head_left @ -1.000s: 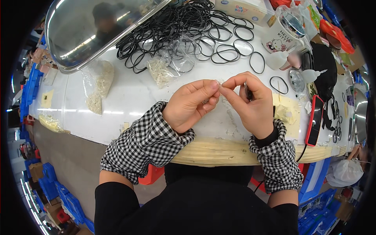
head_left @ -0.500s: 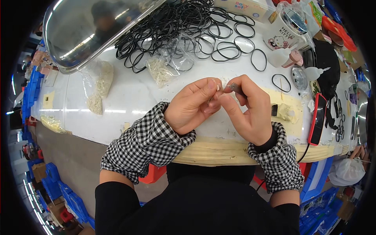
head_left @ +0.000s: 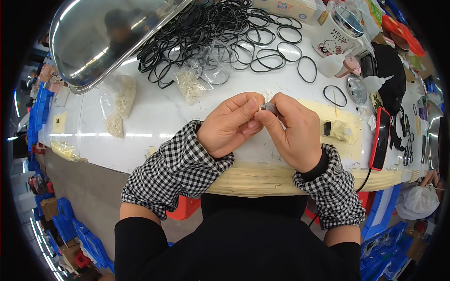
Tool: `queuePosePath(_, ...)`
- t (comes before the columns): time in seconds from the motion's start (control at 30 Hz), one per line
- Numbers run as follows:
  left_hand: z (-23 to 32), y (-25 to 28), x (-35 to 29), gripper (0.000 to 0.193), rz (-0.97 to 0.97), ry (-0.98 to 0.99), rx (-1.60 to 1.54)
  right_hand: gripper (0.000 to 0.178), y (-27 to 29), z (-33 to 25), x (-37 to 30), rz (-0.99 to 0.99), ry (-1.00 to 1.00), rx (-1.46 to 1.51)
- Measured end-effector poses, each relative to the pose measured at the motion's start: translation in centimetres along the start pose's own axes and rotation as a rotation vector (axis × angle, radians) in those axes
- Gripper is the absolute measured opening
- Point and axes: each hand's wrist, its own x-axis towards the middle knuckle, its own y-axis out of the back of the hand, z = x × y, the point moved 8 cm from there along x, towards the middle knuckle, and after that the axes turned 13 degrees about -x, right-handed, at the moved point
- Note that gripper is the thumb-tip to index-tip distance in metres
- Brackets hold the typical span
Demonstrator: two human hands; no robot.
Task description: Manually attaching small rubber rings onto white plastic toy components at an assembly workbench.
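Observation:
Close together above the table's near edge, my two hands meet at the fingertips. My left hand (head_left: 228, 125) is closed in a pinch on a small whitish piece (head_left: 260, 107), mostly hidden by the fingers. Between thumb and curled fingers, my right hand (head_left: 298, 133) grips a small flat grey tool (head_left: 271, 108), its tip at the whitish piece; its exact kind does not show. Pale crumbs (head_left: 271, 96) lie on the table just beyond the fingers. Clear bags of small cream-coloured pieces, one (head_left: 191, 84) nearer and another (head_left: 123, 100) farther left, rest on the white tabletop.
Black rubber rings (head_left: 197, 35) are heaped at the back, beside a shiny metal tray (head_left: 108, 42). A white cup (head_left: 333, 35), a red-framed phone (head_left: 380, 140) with a cable and a single black ring (head_left: 335, 87) sit to the right. Yellowish tape (head_left: 262, 180) covers the near edge.
My right hand has moved slightly left and closed in, bringing the grey tool against the whitish piece at my left fingertips. My left hand has stayed nearly still.

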Motion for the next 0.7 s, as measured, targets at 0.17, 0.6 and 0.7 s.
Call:
queuePosePath(0.17,-0.06,0.01,-0.15,0.026,0.031,-0.009,-0.011,0.030,-0.03,-0.14,-0.14,-0.002,0.005,-0.017)
queuePosePath(0.6,-0.03,-0.21,-0.18,0.020,-0.015,-0.070,-0.045,0.030,-0.10,-0.33,-0.16,0.015,-0.003,0.021)
queuePosePath(0.7,-0.08,-0.28,-0.12,0.016,-0.002,-0.104,-0.104,0.030,-0.03,-0.40,-0.14,0.009,-0.004,0.004)
